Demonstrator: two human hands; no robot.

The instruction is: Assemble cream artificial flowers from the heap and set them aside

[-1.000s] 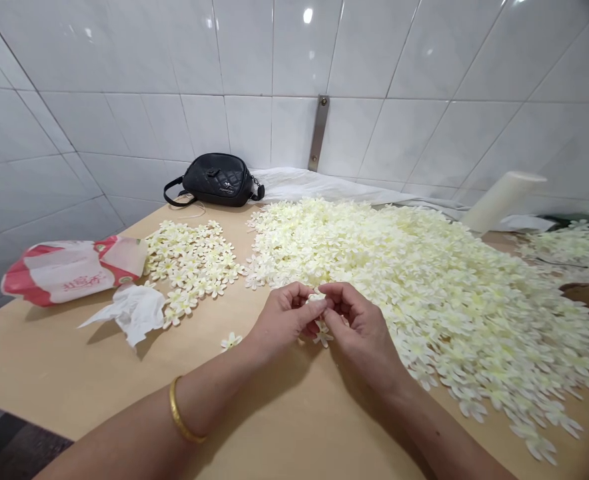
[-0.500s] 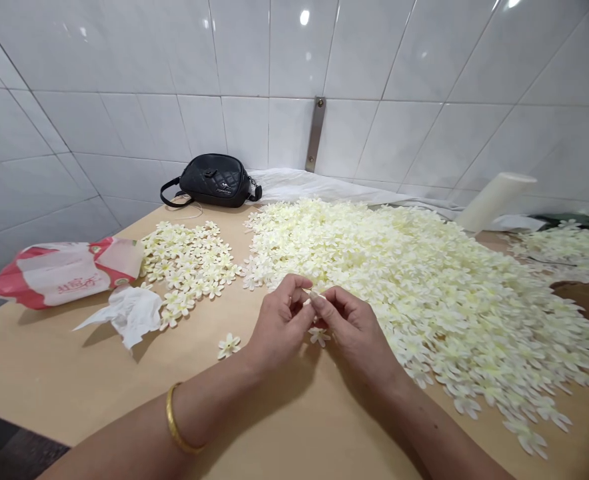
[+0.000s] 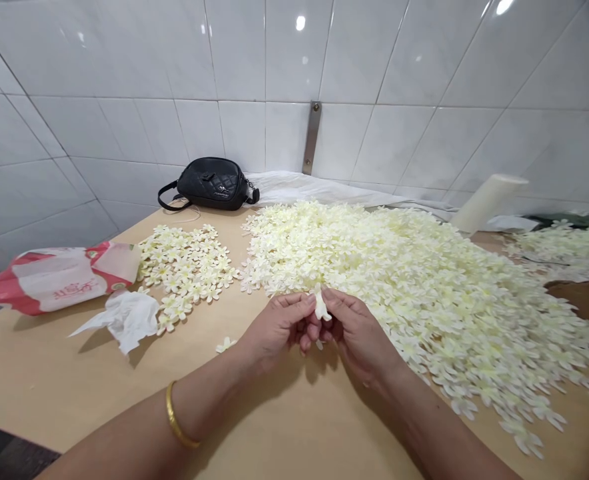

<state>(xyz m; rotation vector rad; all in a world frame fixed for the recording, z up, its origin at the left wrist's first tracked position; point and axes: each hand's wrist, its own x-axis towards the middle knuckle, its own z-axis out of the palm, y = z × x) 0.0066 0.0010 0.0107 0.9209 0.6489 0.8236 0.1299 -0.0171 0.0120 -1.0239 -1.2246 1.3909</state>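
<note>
Between the fingertips of both hands, a white artificial flower [image 3: 322, 308] is pinched, its petals partly hidden. My left hand [image 3: 279, 327], below a gold bangle [image 3: 174, 417] on the wrist, is closed on its left side. From the right, my right hand [image 3: 359, 330] grips the same flower with thumb and fingers. Just beyond the hands spreads a large heap of pale yellow-white artificial flowers [image 3: 399, 267]. One loose flower [image 3: 225, 345] lies beside my left hand, partly covered by it.
A smaller flower group [image 3: 187, 267] lies on the table [image 3: 99, 393] at left, near a crumpled tissue [image 3: 130, 319] and a red-and-white tissue pack [image 3: 64, 277]. A black bag [image 3: 212, 183] stands by the tiled wall. At back right, a white roll [image 3: 489, 203] leans beside more flowers [image 3: 569, 243].
Both hands have turned and drawn slightly closer, so the held flower now shows more plainly between the thumbs. The loose flower is more covered by my left hand.
</note>
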